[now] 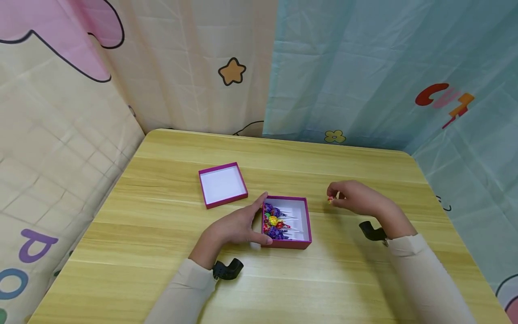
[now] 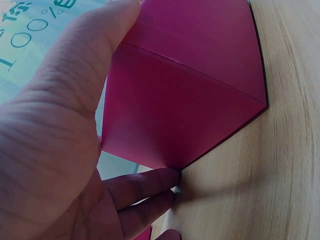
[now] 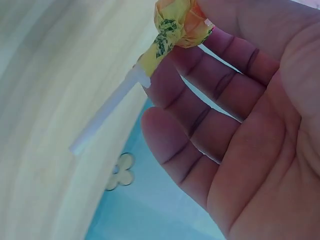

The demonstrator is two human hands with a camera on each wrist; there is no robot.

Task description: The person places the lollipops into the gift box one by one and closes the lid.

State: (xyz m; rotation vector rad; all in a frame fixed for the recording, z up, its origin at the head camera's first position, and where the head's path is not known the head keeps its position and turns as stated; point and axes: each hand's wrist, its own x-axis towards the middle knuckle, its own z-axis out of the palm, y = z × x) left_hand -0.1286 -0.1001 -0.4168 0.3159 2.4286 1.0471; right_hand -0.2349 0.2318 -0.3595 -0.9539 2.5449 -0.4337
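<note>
Near the middle of the table, my left hand [image 1: 236, 223] grips the left end of a magenta open-topped box [image 1: 293, 245], thumb at the near corner and fingers at the far one. Several wrapped lollipops [image 1: 274, 221] lie inside it, purple, yellow and red heads to the left, white sticks pointing right. The left wrist view has the box's plain outer walls [image 2: 165, 107] close up. Held in the air right of the box, a lollipop [image 3: 175, 25] with a yellow and orange wrapper is pinched by my right hand [image 1: 358, 198]; its white stick points away from the palm.
Behind and left of the box lies a magenta-rimmed lid [image 1: 223, 183], white inside facing up. The wooden table [image 1: 162, 216] has patterned curtains [image 1: 194, 67] along its back and sides. A black wrist mount [image 1: 228, 269] sits on each arm.
</note>
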